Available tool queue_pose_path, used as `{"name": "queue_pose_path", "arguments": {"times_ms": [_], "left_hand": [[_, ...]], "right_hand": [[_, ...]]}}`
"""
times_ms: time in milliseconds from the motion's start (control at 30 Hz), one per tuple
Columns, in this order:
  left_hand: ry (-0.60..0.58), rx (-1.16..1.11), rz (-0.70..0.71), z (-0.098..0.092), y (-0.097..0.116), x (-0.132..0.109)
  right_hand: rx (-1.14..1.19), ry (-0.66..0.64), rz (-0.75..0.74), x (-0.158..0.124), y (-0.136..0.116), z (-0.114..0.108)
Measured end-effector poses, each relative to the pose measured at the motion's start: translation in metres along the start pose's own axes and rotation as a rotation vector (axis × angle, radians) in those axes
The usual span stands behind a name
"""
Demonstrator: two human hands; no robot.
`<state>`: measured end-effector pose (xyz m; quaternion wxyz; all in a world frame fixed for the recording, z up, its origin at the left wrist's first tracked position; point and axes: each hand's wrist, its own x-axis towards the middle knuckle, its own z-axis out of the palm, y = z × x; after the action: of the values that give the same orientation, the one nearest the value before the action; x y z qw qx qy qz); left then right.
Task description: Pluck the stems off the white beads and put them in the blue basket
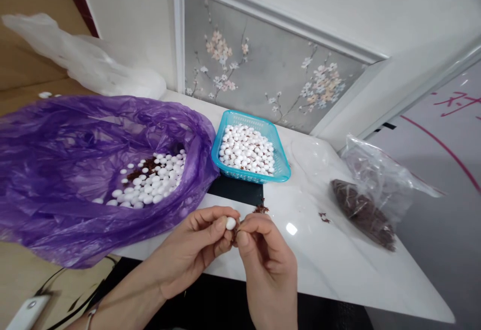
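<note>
Between the thumb and forefinger of my left hand (pixel 203 237) is a small white ball (pixel 230 223). My right hand (pixel 265 262) is pinched closed right beside the ball, at a tiny dark brown bit that the fingers mostly cover. Just beyond my fingertips lies a small heap of reddish-brown pieces (pixel 260 208) on the white table. Many similar balls (pixel 246 147) fill a blue plastic basket (pixel 282 170) behind my hands. To the left, an open purple plastic bag (pixel 93 134) contains more white balls (pixel 152 185) and some brown pieces (pixel 145 170).
A clear bag of brown material (pixel 363 215) rests at the table's right. A few brown bits (pixel 323 218) lie near it. Translucent plastic (pixel 108 67) is bunched at the back left, before a flowered panel (pixel 263 54). A white power strip (pixel 28 315) sits lower left.
</note>
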<state>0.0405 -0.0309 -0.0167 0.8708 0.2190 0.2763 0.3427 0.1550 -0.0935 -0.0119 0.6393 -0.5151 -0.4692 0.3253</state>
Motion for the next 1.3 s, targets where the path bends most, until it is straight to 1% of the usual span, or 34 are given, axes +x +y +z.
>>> {"name": "queue_pose_path", "arguments": {"times_ms": [500,667,867,1000,1300], "left_hand": [[-0.023,0.1,0.073,-0.0026,-0.0016,-0.0015],[-0.009,0.119,0.077,-0.0025,-0.0017,-0.0015],[0.013,0.078,0.074,-0.0002,0.0019,-0.0022],[0.035,0.075,0.069,0.0018,0.0025,-0.0033],[0.032,0.162,0.115,-0.0002,0.0009,-0.0047]], "right_hand": [[-0.069,0.007,0.02,0.0011,-0.0012,0.0017],[-0.047,0.002,0.039,0.002,-0.0002,0.002],[0.01,-0.033,0.077,0.0044,-0.002,-0.0015],[0.021,-0.025,0.095,0.0045,-0.0016,-0.0015],[0.0,-0.027,0.05,0.0038,-0.0036,0.0016]]}}
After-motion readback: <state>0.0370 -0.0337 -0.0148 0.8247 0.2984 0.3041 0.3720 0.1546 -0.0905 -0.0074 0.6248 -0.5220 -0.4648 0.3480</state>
